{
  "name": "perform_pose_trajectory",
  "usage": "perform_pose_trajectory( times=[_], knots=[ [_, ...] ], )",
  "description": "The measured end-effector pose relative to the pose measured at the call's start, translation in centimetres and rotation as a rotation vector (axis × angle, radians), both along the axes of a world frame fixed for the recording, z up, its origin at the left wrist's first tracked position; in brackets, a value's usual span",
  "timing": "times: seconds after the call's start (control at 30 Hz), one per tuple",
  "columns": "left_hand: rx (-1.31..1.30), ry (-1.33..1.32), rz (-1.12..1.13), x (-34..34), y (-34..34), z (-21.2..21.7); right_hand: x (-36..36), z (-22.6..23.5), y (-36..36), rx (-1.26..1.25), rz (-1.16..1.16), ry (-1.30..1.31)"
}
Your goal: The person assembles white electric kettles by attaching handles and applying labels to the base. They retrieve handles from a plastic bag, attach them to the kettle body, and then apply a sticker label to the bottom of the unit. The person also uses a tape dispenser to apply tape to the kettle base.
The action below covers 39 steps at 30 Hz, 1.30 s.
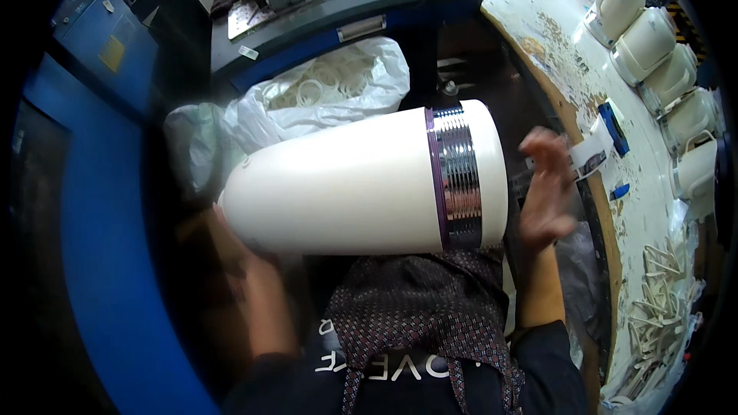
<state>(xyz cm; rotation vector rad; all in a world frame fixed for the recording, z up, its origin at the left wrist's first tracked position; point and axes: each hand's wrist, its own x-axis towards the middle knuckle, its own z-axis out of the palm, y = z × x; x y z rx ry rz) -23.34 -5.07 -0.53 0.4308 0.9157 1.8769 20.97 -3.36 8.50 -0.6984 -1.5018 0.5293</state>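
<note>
A large white thermos flask (346, 184) lies sideways in front of my body, its rounded end to the left. Near its right end run a ribbed chrome band (459, 177) and a thin purple ring, with a white part beyond them. My left hand (237, 232) holds the rounded end from below; the flask hides most of its fingers. Just off the right end, my right hand (547, 188) is raised with its fingers apart, slightly blurred and holding nothing.
Beyond the flask stands a white bag of pale rings (327, 92), below a dark workbench (423, 6) with a metal fixture. Along the right, a worn white table (538, 15) carries several white jugs (644, 44), a blue tool (613, 129) and a pile of white handles (653, 300). Blue cabinets (100, 261) stand left.
</note>
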Motion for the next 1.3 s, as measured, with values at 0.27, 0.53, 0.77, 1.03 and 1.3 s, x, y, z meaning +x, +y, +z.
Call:
perform_pose_trajectory(
  times=[0.27, 0.53, 0.77, 1.03, 1.3],
  knots=[
    [-0.011, -0.111, -0.126, 1.5, -0.1, -1.0, -4.6, 0.1, 0.7, -0.311, 0.221, 0.089],
    [-0.169, 0.116, -0.092, 2.6, 1.0, -1.8, -1.5, -1.7, -3.3, 0.301, -0.327, -0.503],
    [-0.073, 0.256, 0.024, 0.1, 1.6, 1.5, -2.6, -0.1, -1.5, -0.240, -0.223, 0.030],
    [0.035, 0.667, 0.066, 14.7, -2.2, 11.6, 1.1, -0.2, -1.9, -0.358, -0.332, 0.199],
    [1.653, 0.834, -1.090, 19.6, -1.4, 26.9, -1.8, -12.0, 3.6, -1.183, 0.602, -0.054]
  ],
)
